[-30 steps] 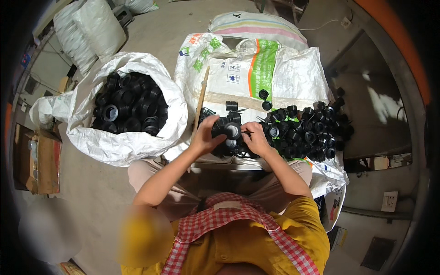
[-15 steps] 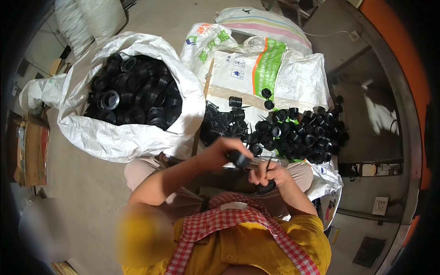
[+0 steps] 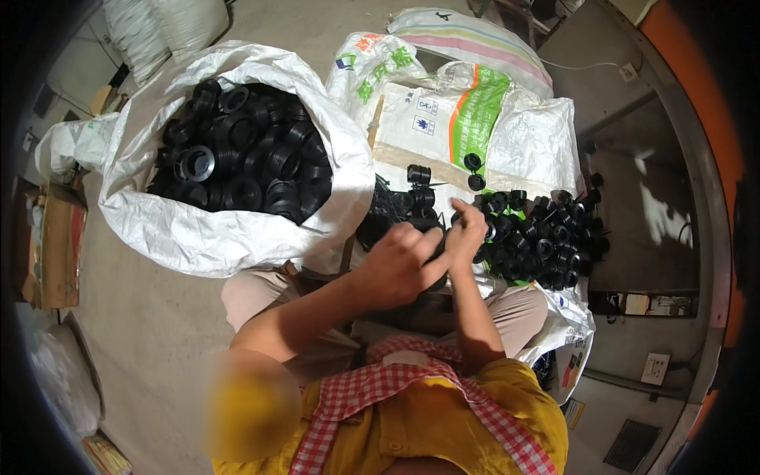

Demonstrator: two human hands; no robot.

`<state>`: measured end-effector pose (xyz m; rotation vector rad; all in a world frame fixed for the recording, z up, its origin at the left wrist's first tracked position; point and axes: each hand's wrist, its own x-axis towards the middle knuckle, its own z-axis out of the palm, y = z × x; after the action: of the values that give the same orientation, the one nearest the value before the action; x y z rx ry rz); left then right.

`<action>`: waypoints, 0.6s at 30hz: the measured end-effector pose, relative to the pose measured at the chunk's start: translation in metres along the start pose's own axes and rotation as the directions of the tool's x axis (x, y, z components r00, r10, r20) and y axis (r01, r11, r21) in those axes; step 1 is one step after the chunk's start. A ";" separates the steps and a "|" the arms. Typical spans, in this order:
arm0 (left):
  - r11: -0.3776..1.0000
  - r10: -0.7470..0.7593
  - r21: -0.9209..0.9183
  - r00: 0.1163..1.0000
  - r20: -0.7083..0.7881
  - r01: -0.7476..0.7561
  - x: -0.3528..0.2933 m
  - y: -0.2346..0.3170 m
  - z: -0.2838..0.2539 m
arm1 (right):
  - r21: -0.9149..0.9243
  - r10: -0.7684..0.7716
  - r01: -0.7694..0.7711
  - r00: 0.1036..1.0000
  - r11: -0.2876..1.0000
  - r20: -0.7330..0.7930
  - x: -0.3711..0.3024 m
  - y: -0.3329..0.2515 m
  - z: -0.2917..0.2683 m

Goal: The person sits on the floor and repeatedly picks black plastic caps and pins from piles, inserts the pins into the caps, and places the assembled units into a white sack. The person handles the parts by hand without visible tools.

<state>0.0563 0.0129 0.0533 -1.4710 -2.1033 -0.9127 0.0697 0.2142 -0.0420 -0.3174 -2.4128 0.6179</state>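
My left hand (image 3: 400,265) is closed with bent fingers round a black plastic ring (image 3: 431,240), mostly hidden behind the fingers. Right against it, my right hand (image 3: 465,235) has its fingers curled together; what they hold, if anything, is hidden. Both hands are over the near edge of the work area, above my lap. Just beyond them stand a few black ribbed rings (image 3: 419,176) beside a tangle of thin black strips (image 3: 378,215). To the right of my right hand spreads a heap of small black caps (image 3: 546,241).
An open white woven sack (image 3: 237,257) full of black ribbed rings (image 3: 241,131) stands at the left. Flattened printed sacks (image 3: 526,134) lie under and behind the caps. A wooden stick (image 3: 376,119) lies between. A metal panel (image 3: 641,206) borders the right side.
Both hands have moved forward and come together. The left still has the black ring. The black cap and thin strip seen at my right hand are now out of sight.
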 end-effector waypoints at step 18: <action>0.814 -0.349 -0.446 0.927 0.137 0.372 -0.036 -0.013 0.035 | -0.042 0.104 -0.097 0.834 0.994 0.542 -0.043 0.087 0.043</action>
<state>0.0584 0.0110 0.0010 -1.3198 -2.3572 -1.6406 0.0829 0.2588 -0.1373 -0.3052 -2.9624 0.8298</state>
